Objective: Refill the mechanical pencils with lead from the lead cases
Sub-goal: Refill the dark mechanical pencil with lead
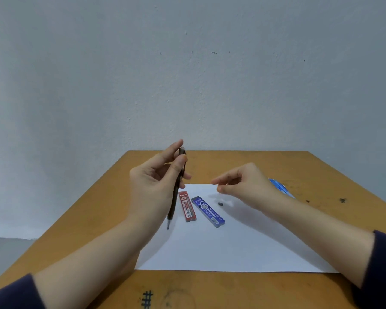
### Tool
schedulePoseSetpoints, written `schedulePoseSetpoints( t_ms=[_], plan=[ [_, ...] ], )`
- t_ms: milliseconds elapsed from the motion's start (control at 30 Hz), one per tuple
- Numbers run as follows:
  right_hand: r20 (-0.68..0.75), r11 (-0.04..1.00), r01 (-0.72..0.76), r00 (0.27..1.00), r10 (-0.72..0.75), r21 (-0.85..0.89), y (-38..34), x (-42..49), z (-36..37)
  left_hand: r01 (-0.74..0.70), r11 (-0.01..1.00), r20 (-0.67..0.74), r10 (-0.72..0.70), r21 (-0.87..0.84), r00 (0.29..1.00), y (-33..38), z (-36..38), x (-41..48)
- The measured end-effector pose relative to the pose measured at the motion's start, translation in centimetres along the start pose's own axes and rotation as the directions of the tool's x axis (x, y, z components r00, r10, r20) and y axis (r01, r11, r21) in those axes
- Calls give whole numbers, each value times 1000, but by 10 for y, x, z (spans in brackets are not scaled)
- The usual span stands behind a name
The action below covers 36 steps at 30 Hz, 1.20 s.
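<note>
My left hand (156, 181) grips a dark mechanical pencil (176, 192) between thumb and fingers. The pencil is nearly upright, with its tip down over the paper's left edge and a pale end at the top. My right hand (243, 186) hovers over the paper with its fingers loosely curled. Index finger and thumb are slightly apart, and I see nothing between them. A small dark cap (220, 204) lies on the paper just below that hand. A red lead case (187, 207) and a blue lead case (208, 211) lie side by side on the white paper (232, 246).
The paper lies on a wooden table (87, 230) that stands against a grey wall. A blue object (279, 186), perhaps another pencil, lies behind my right wrist, partly hidden. Ink marks (147, 298) sit near the table's front edge.
</note>
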State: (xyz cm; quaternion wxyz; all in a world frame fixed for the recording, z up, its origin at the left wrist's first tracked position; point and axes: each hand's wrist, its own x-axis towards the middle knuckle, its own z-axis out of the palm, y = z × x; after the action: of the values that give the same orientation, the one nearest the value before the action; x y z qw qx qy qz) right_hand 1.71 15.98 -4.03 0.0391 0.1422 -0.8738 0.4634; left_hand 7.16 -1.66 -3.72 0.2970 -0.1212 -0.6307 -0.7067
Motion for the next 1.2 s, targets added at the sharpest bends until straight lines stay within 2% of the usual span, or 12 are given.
schedulePoseSetpoints(
  t_ms=[100, 167, 267, 400, 533, 767, 1067, 1200],
  plan=[
    [75, 966, 0, 997, 19, -257, 3, 2, -1, 2, 997, -15, -1, 79, 1000, -6, -3, 3],
    [96, 930, 10, 995, 27, -366, 4, 2, 1, 5, 992, -6, -5, 128, 1000, -9, -6, 6],
    [102, 910, 17, 994, 28, -415, 7, 1, 3, 8, 984, 29, -13, 176, 999, -14, -7, 7],
    [119, 904, 52, 993, -1, -424, 8, 2, 3, -71, 937, 151, 20, 341, 988, -22, -9, 8],
    [44, 952, 85, 996, -75, -293, 2, 1, 3, -116, 879, 261, -10, 463, 965, -27, -10, 8],
    [-56, 985, 172, 983, -173, -15, -6, -4, 5, -135, 848, 333, -51, 513, 941, -30, -11, 9],
    [-109, 953, 254, 965, -239, 163, -9, -7, 7, -145, 889, 400, -45, 434, 916, -30, -10, 7],
    [-114, 941, 279, 959, -261, 191, -10, -8, 7, -161, 890, 395, -24, 427, 918, -31, -11, 7]
  ],
)
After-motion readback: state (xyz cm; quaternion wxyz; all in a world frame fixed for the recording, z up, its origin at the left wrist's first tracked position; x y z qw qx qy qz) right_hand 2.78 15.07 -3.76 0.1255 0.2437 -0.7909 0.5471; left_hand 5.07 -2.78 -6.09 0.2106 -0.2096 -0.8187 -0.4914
